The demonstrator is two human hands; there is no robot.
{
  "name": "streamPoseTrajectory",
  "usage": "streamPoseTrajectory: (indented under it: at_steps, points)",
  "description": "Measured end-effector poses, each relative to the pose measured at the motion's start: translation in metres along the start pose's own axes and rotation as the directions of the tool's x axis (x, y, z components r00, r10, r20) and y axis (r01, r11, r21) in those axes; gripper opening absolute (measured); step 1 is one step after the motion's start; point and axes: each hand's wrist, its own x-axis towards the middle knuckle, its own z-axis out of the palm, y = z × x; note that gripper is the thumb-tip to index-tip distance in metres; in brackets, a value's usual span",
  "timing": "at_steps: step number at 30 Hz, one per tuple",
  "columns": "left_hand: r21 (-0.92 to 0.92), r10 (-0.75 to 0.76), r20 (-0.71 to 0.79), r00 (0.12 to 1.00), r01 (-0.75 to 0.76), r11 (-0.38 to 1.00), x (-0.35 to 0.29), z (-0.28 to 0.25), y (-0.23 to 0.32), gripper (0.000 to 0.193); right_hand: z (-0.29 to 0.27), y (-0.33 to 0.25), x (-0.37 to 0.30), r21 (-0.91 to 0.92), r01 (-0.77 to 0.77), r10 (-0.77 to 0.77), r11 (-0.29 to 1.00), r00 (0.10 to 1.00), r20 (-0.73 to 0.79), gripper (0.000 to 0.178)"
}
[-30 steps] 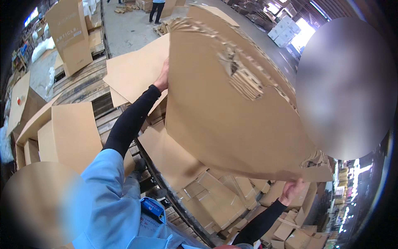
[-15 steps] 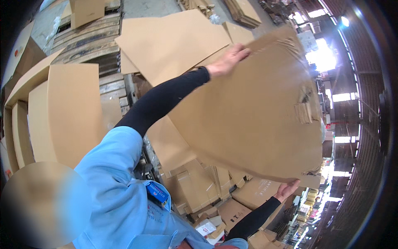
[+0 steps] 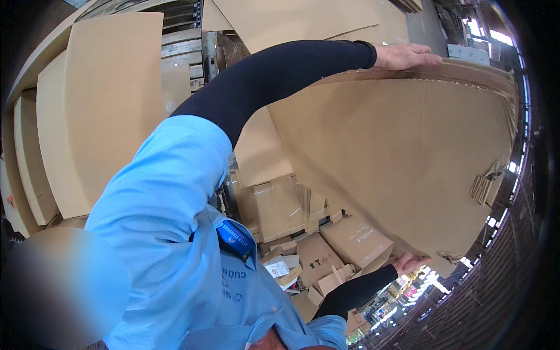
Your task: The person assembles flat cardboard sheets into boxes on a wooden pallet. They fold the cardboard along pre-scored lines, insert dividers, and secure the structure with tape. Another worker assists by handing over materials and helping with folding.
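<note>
A large brown cardboard sheet [image 3: 396,140] is held up tilted across the right half of the view. Along its far edge runs a creased fold, and torn, crumpled bits show near its right side. My left hand [image 3: 406,56], at the end of a black sleeve, lies over that far edge with fingers stretched along it; its thumb is hidden. At the near lower corner my right hand [image 3: 410,264] grips the edge, its fingers partly out of sight behind the board. Under the sheet lie more flat cardboard pieces [image 3: 259,149].
Tall cardboard panels [image 3: 114,111] stand in a large open box at left, beside a wooden pallet [image 3: 182,44]. A closed carton [image 3: 357,240] and loose cardboard scraps [image 3: 283,265] lie below the sheet. More flat cardboard [image 3: 291,23] lies at the far side.
The sheet has shifted to the right and tilted, so its folded far edge now shows. My left hand has moved right along with it; my right hand stays at the near corner.
</note>
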Motion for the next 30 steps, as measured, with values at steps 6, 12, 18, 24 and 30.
streamPoseTrajectory:
  at_steps: [6, 12, 18, 24, 30]
  points:
    - [0.067, -0.016, -0.074, 0.997, 0.021, 0.998, -0.037, 0.017, -0.013, 0.07, -0.012, 0.006, 0.01, 0.102, -0.04, 0.04, 0.994, 0.999, -0.004, 0.06]
    - [0.008, -0.044, -0.009, 0.999, 0.044, 0.999, -0.053, -0.008, -0.021, 0.054, -0.002, 0.004, 0.011, 0.068, -0.057, 0.051, 0.996, 0.995, 0.086, 0.063]
    - [-0.042, -0.196, 0.065, 0.978, 0.199, 0.979, -0.08, -0.029, -0.071, 0.051, -0.012, 0.008, 0.021, 0.073, 0.016, -0.02, 0.997, 0.998, 0.066, 0.063]
    - [0.265, -0.171, -0.079, 0.982, 0.186, 0.946, -0.122, -0.043, -0.157, 0.057, -0.017, 0.005, 0.019, 0.154, -0.011, 0.007, 0.988, 1.0, 0.026, 0.058]
    - [0.137, -0.078, -0.78, 0.621, 0.291, 0.947, -0.196, 0.013, -0.193, 0.07, -0.013, -0.001, 0.011, 0.149, -0.016, 0.001, 0.989, 0.995, 0.098, 0.078]
